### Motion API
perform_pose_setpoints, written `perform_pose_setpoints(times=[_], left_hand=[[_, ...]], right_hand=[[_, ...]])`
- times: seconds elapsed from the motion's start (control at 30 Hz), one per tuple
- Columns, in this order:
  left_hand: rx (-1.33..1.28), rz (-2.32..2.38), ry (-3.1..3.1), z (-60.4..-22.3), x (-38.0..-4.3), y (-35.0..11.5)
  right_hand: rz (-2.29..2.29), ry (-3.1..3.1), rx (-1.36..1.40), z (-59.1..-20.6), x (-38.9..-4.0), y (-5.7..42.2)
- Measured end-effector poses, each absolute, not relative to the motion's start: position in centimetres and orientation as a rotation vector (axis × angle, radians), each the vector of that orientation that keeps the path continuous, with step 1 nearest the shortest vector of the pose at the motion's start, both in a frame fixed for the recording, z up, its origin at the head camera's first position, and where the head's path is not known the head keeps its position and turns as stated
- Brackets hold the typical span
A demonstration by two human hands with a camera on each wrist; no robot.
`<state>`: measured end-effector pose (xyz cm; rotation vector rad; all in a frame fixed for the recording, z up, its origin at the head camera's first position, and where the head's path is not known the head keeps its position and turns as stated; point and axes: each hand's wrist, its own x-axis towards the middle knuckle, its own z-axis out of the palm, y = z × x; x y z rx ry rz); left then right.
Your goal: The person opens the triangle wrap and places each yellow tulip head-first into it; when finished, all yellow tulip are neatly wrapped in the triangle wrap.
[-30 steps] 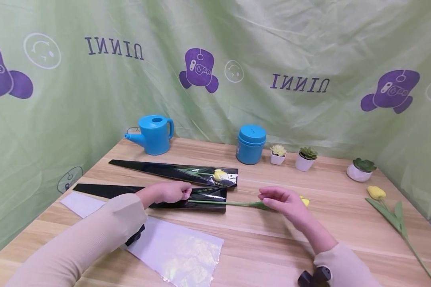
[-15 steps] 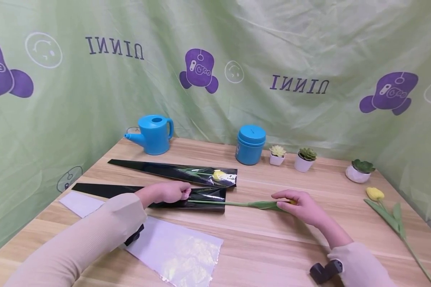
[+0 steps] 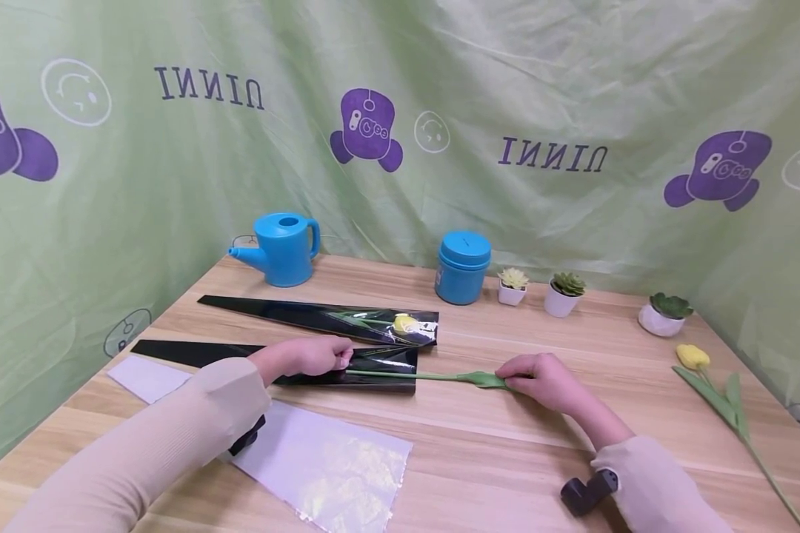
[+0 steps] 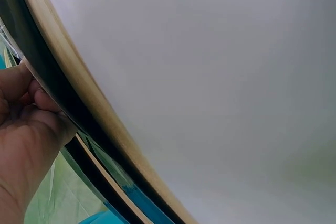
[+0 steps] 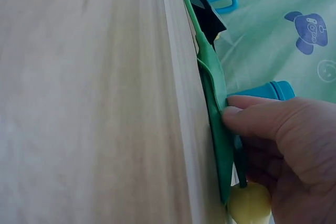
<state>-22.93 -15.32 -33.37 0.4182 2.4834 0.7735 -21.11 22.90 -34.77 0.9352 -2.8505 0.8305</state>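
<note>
Toward the middle of the table, my left hand (image 3: 315, 356) pinches a black flower sleeve (image 3: 383, 361) with a glossy clear front. A yellow tulip (image 5: 251, 203) lies with its green stem (image 3: 433, 377) reaching into the sleeve's wide right end. My right hand (image 3: 538, 379) holds this tulip by its leaves (image 3: 481, 379), thumb and fingers closing on them; the bloom sits under the palm, hidden in the head view. Just behind lies a second black sleeve (image 3: 293, 314) with a yellow tulip (image 3: 405, 323) inside. What my left fingertips grip exactly is partly hidden.
White film sleeves (image 3: 333, 463) lie in front, under the left forearm. A loose yellow tulip (image 3: 693, 357) lies at the right. Along the back stand a blue watering can (image 3: 283, 250), a blue lidded canister (image 3: 463, 270) and small potted succulents (image 3: 562, 296).
My right hand slid right over the bloom, then came back slightly left and closed on the leaves. The left hand and the sleeves have stayed in place.
</note>
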Motion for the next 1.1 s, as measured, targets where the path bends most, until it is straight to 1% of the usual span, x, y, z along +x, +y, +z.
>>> perform_pose_setpoints(times=[0.43, 0.67, 0.83, 0.97, 1.1], left_hand=[[0.421, 0.790, 2.441, -33.9, -23.4, -15.3], [0.470, 0.777, 2.456, -33.3, -24.0, -15.1], [0.486, 0.762, 2.447, -33.0, -24.4, -14.7], [0.514, 0.716, 2.479, -33.3, -24.0, -14.9], [0.602, 0.631, 2.543, -33.3, -23.3, -15.2]], right_hand=[[0.746, -2.951, 0.984, -34.7, -21.4, 22.3], [0.598, -2.861, 0.894, -34.1, -21.6, 22.0], [0.649, -2.850, 0.835, -34.1, -21.2, 22.3], [0.681, -2.849, 0.881, -34.4, -20.9, 22.3], [0.661, -2.851, 0.967, -34.5, -20.9, 22.0]])
